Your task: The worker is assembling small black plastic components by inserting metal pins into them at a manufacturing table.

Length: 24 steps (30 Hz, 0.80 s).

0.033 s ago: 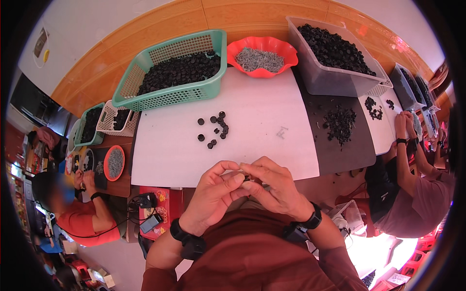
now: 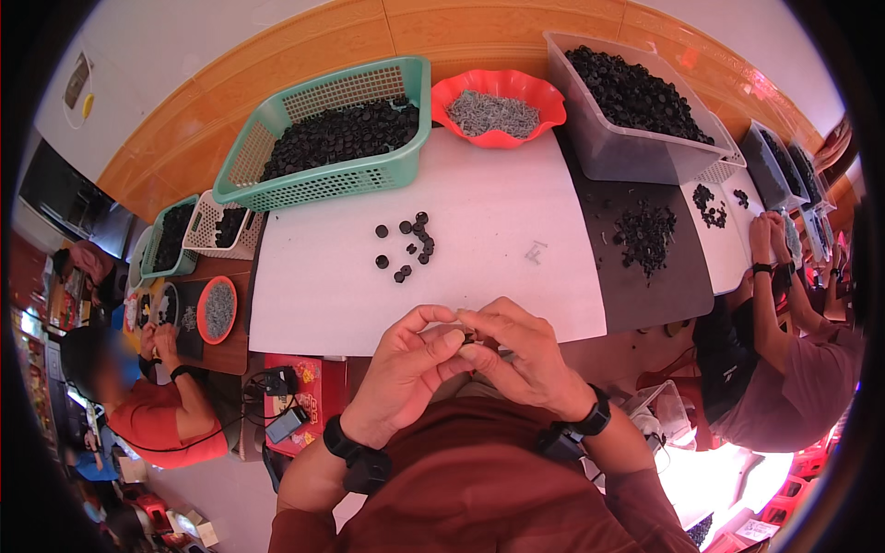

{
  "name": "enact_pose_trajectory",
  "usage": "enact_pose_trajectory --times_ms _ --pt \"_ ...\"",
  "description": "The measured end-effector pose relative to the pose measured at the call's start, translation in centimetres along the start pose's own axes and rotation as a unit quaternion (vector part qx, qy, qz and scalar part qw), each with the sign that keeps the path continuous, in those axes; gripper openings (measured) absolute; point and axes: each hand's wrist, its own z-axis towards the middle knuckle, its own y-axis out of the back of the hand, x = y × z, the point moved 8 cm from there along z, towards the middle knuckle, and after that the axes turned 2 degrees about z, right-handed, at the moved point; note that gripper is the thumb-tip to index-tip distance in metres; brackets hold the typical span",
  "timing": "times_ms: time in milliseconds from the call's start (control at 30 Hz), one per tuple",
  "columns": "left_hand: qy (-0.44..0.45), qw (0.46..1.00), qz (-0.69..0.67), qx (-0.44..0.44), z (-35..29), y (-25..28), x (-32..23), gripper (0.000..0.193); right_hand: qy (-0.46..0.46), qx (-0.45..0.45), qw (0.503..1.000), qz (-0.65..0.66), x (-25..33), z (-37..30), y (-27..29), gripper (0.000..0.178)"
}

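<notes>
My left hand (image 2: 402,371) and my right hand (image 2: 527,358) meet just off the near edge of the white work mat (image 2: 323,304). Between their fingertips is a small dark part (image 2: 470,338), mostly covered by the fingers, so its exact shape cannot be made out. Both hands are closed in a pinch around it. Farther out on the mat lie several small round black plastic pieces (image 2: 425,247) in a loose cluster.
Behind the mat stand a green basket (image 2: 323,189) of black pieces, a red wavy-edged bowl (image 2: 498,140) of small grey metal parts, and a clear bin (image 2: 636,166) of black parts. A black pile (image 2: 645,238) lies on the dark mat at right. People work on both sides.
</notes>
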Motion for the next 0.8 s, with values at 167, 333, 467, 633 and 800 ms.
enact_pose_trajectory --times_ms 167,333,467,633,800 --pt "-0.011 1.000 -0.014 -0.015 -0.1 0.1 0.1 0.021 -0.003 -0.038 0.999 0.000 -0.1 -0.2 0.3 0.034" --pt "-0.034 0.999 -0.024 -0.017 0.0 0.9 0.5 0.020 0.051 -0.061 0.994 -0.080 0.4 -0.5 0.4 0.031" --pt "-0.046 0.998 -0.021 -0.039 0.0 1.0 0.7 0.019 0.107 -0.078 0.977 -0.166 1.3 -0.6 0.3 0.034" --pt "-0.054 0.996 0.001 -0.065 -0.2 1.0 0.4 0.015 0.127 -0.071 0.971 -0.190 1.4 -0.6 -0.1 0.032" --pt "-0.124 0.977 0.148 -0.086 -0.3 1.5 -1.3 0.018 0.091 -0.083 0.979 -0.162 0.5 -0.8 0.0 0.033"
